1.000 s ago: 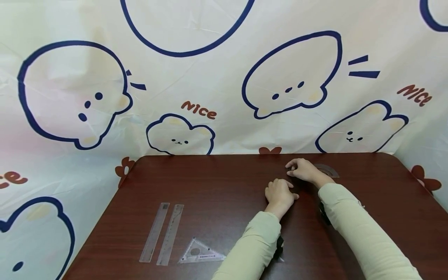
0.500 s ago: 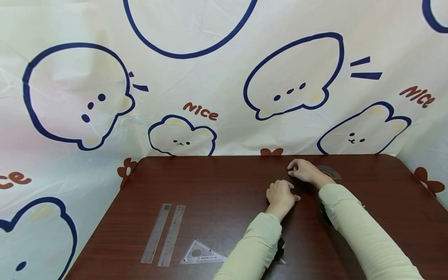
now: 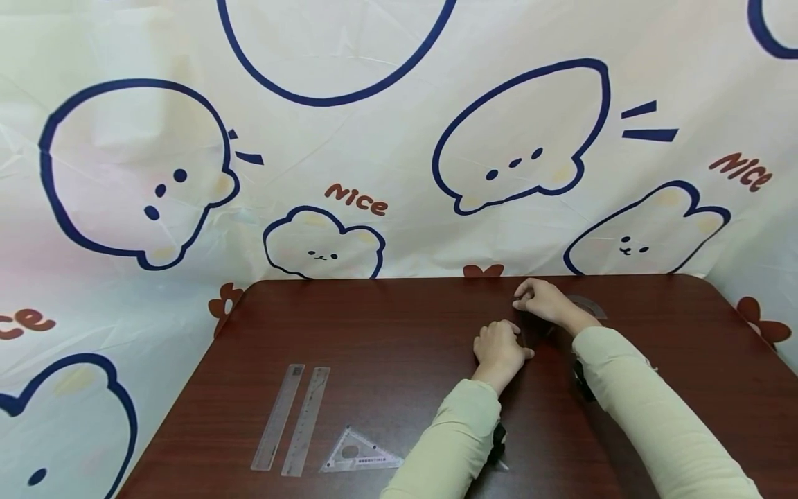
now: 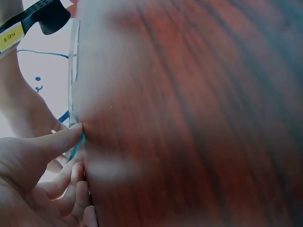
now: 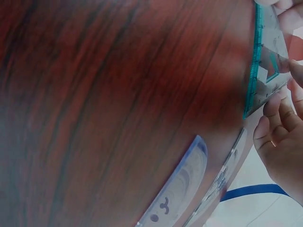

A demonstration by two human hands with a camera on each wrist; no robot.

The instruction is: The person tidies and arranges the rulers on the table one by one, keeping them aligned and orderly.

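Note:
Near the far side of the table, both hands work at a clear set square (image 5: 262,71) with a teal scale edge. My right hand (image 3: 545,303) holds it between thumb and fingers in the right wrist view, the thumb lying by its triangular cut-out. My left hand (image 3: 501,348), closer to me, pinches the teal edge with the thumb in the left wrist view. In the head view the set square is mostly hidden by the hands. A clear protractor (image 3: 589,306) lies behind the right wrist.
Two clear rulers, one (image 3: 278,418) left of the other (image 3: 306,421), lie on the dark wooden table (image 3: 374,333). Another clear set square (image 3: 375,459) is near the left forearm. A small clear tip (image 3: 502,466) shows beneath that sleeve. A printed cloth (image 3: 411,235) hangs behind the table.
My right hand and forearm have shifted slightly to the right, with the hand a little higher. The left hand stays almost still. The other measuring tools have not moved.

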